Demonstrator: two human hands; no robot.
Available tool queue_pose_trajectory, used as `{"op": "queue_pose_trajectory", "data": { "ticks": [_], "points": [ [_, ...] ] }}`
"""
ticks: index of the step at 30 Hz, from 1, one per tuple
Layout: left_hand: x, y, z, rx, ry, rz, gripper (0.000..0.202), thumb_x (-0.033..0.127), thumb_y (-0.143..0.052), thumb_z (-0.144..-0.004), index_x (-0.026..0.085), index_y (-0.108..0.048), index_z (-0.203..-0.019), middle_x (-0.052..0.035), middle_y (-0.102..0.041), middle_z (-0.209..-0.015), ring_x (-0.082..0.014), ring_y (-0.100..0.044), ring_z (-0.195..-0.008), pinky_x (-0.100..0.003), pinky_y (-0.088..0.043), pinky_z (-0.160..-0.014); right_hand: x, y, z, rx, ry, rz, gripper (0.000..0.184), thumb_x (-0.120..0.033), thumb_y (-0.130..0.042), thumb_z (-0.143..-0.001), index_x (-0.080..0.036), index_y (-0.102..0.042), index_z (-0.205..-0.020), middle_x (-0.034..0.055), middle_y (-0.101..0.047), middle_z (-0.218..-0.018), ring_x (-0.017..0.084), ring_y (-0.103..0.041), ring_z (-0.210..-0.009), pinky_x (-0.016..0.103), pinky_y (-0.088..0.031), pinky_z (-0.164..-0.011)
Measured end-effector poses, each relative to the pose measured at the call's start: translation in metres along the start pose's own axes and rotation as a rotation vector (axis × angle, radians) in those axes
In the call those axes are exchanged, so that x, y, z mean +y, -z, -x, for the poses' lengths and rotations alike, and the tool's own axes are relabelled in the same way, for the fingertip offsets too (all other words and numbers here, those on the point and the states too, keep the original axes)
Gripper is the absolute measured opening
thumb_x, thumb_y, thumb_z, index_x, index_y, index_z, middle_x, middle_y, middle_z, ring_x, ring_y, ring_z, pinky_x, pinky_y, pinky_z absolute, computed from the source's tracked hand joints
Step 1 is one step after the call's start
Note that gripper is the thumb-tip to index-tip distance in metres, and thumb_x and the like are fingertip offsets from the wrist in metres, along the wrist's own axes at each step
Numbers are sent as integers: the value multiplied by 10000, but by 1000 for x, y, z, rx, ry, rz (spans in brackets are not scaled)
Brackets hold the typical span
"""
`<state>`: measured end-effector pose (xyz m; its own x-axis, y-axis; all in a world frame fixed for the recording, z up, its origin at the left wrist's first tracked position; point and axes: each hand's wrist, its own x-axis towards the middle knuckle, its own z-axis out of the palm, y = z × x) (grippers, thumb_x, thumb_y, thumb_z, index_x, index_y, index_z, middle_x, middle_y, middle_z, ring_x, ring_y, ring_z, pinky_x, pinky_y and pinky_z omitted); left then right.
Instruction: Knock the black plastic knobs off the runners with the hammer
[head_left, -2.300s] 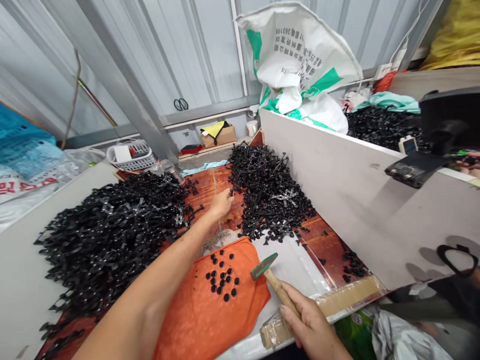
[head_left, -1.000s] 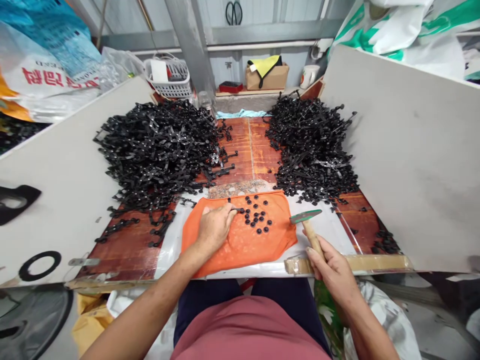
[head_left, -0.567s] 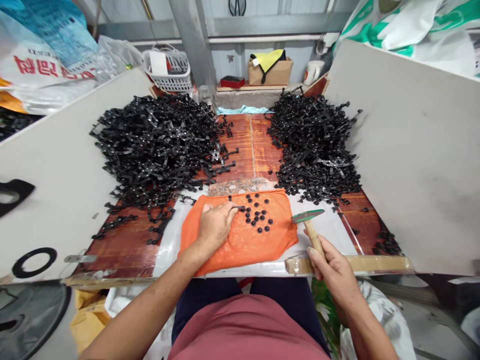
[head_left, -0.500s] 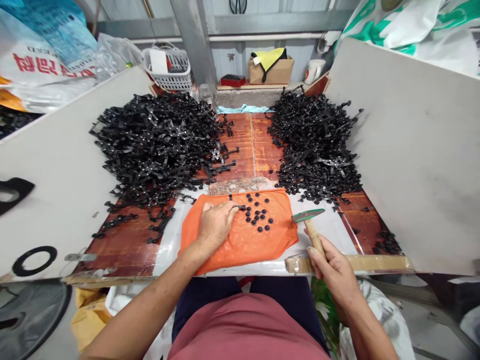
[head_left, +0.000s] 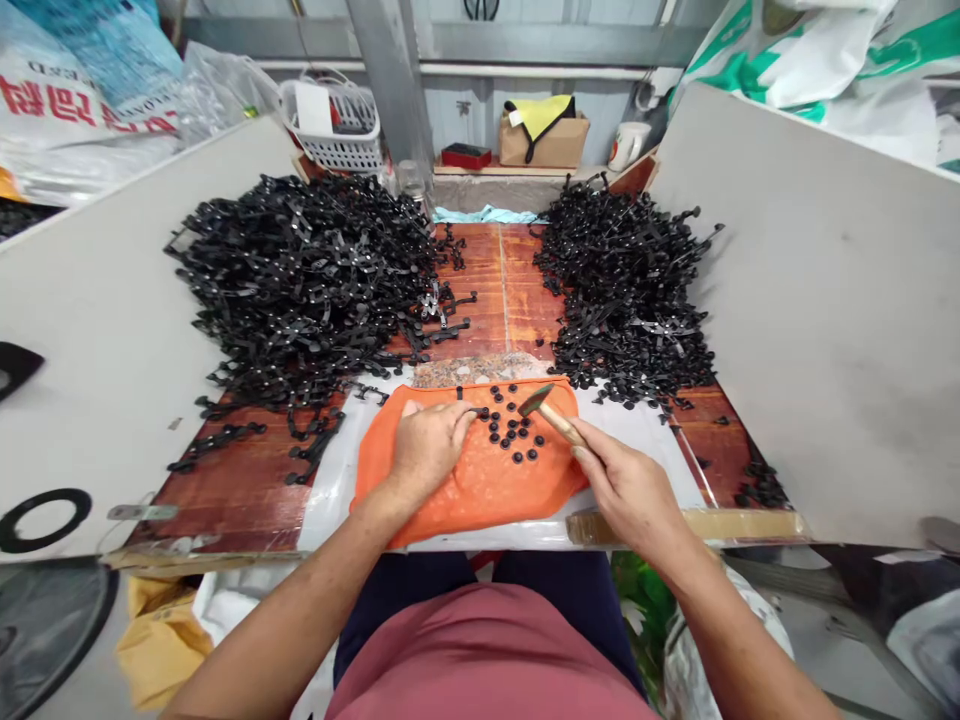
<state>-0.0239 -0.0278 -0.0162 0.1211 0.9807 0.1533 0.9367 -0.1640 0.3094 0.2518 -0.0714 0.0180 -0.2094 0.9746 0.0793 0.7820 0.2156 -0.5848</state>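
My left hand (head_left: 427, 440) rests on an orange cloth (head_left: 457, 500), its fingers pinched on a small black part (head_left: 478, 411) with a round end. To the right of that part lie several round black caps (head_left: 517, 432) on the cloth. My right hand (head_left: 626, 485) grips the wooden handle of a hammer (head_left: 556, 416). The hammer's dark head is over the cloth, close to the caps; whether it touches one I cannot tell.
Heaps of black parts stand at the left (head_left: 300, 290) and right (head_left: 626, 290) of the reddish wooden table (head_left: 480, 265). Grey boards (head_left: 817, 330) wall both sides. A white basket (head_left: 337, 130), a cardboard box (head_left: 555, 140) and a mug (head_left: 628, 146) are at the back.
My right hand has swung the hammer left, from the cloth's right edge to over the caps. My left hand stays nearly in place with the black part.
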Motion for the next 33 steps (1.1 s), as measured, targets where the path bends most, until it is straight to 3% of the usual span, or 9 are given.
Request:
{"op": "queue_pose_trajectory", "data": {
  "ticks": [9,21,24,28,33],
  "points": [
    [-9,-4,-2,-7,81,230,225,316,-551,-1021,262,-769,-1001,-2,-817,-948,-217,-733,-845,-345,-427,-848,-6,-10,-12,8,6,34,444,-331,-434,-1059,-256,-601,-1464,65,-739,-1310,261,-752,-1079,362,-595,-894],
    [-10,-3,0,22,-22,103,237,353,-561,-1024,283,-786,-1043,-14,-821,-997,-232,-732,-855,-390,-405,-826,-3,-13,-10,-24,2,12,436,-310,-443,-1066,-254,-589,-1473,64,-718,-1349,256,-731,-1130,395,-577,-978],
    [-10,-3,0,31,-37,90,226,349,-574,-1019,283,-789,-1039,-13,-821,-996,-235,-731,-844,-398,-402,-819,-11,-12,-13,-9,63,43,443,-309,-433,-1074,-246,-567,-1491,68,-726,-1332,249,-742,-1089,379,-590,-938],
    [-11,-6,0,48,-31,84,218,340,-579,-1016,286,-791,-1025,-15,-820,-1020,-228,-734,-861,-387,-414,-822,-25,-14,-17,43,178,123,503,-287,-402,-1089,-289,-432,-1591,57,-746,-1265,207,-746,-1008,314,-584,-875],
    [-13,-8,-1,40,-37,58,242,351,-562,-1024,267,-788,-1015,-35,-819,-984,-224,-736,-862,-376,-417,-806,-36,-17,-23,-69,173,353,537,-242,-409,-1067,-308,-416,-1600,60,-767,-1102,211,-741,-815,305,-580,-723]
  ]
}}
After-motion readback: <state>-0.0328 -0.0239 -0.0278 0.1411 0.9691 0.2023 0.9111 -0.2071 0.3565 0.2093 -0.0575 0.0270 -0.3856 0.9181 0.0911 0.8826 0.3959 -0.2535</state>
